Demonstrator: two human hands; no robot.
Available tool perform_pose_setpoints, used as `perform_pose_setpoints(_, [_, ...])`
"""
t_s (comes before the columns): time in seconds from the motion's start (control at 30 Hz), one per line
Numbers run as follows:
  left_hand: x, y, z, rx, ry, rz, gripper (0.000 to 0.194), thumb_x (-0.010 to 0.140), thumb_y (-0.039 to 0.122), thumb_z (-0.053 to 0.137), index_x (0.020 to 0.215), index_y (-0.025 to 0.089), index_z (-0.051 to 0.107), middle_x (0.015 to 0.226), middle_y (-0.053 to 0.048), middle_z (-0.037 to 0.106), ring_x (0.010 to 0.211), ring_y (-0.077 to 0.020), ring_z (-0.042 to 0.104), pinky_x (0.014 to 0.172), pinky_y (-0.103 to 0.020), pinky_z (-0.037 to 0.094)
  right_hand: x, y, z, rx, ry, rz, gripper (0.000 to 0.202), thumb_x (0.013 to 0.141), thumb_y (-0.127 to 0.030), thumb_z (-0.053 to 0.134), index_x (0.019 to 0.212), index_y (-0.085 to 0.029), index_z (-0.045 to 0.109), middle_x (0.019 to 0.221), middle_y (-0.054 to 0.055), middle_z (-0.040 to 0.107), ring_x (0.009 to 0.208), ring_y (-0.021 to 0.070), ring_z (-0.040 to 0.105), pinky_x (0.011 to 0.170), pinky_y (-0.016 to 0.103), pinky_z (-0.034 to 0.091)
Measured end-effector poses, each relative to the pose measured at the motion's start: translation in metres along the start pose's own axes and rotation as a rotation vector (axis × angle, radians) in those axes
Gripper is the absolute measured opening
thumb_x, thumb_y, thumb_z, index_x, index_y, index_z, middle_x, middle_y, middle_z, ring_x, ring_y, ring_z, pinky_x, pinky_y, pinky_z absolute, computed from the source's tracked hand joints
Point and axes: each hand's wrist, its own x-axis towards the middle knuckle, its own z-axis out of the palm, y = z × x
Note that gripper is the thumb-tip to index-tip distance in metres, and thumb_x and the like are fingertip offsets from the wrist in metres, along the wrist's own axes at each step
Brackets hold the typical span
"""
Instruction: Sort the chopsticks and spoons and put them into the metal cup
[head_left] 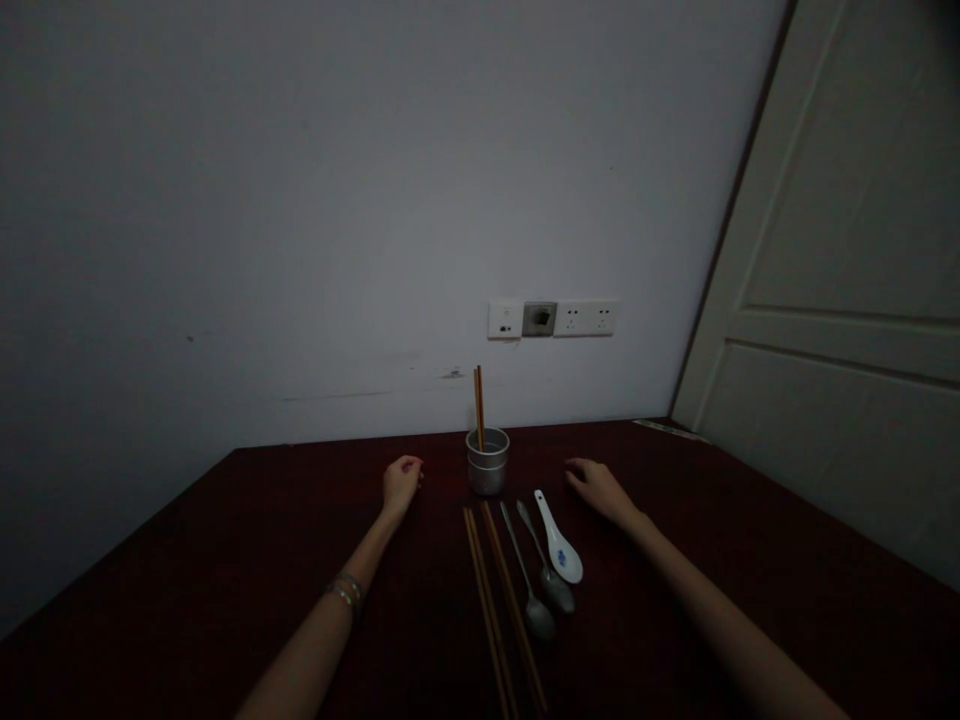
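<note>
My left hand [403, 483] rests on the table left of a grey metal cup [489, 470], its fingers curled in with nothing visible in them. To the cup's right, my right hand [596, 484] lies palm down, fingers loosely bent and thumb apart, holding nothing. A pair of wooden chopsticks [481, 408] stands upright in the cup. In front of it lie light chopsticks [482, 600], darker chopsticks [511, 600], a long-handled metal spoon [539, 619], a second metal spoon [558, 592] and a white porcelain spoon [562, 556] with a blue mark. Neither hand touches them.
The dark red table [300, 500] meets a grey-white wall [300, 200] behind the cup. Wall sockets [585, 318] sit above the table's back edge. A white panelled door [840, 250] stands at the right. The room is dim.
</note>
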Motion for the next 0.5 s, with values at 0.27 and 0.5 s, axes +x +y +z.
perform_pose_setpoints(0.27, [-0.008,0.006,-0.002,-0.048,0.013,0.000,0.019,0.069,0.025,0.046,0.075,0.013,0.059,0.053,0.001,0.054,0.041,-0.0083,0.049,0.041,-0.017,0.039,-0.027,-0.005,0.015,-0.200,0.036,-0.027,0.039,0.082,-0.026,0.041,0.113,-0.009,0.058,0.124,0.016,0.052,0.119,0.0231,0.043,0.100,0.036,0.032])
perform_pose_setpoints(0.5, [-0.016,0.019,-0.009,0.057,0.021,-0.115,0.017,0.069,0.022,0.046,0.069,0.012,0.060,0.057,-0.003,0.060,0.049,-0.0106,0.056,0.048,-0.018,0.043,-0.026,-0.006,0.013,-0.215,0.045,-0.042,0.041,0.082,-0.028,0.040,0.112,-0.007,0.059,0.120,0.016,0.055,0.116,0.0228,0.047,0.098,0.034,0.034])
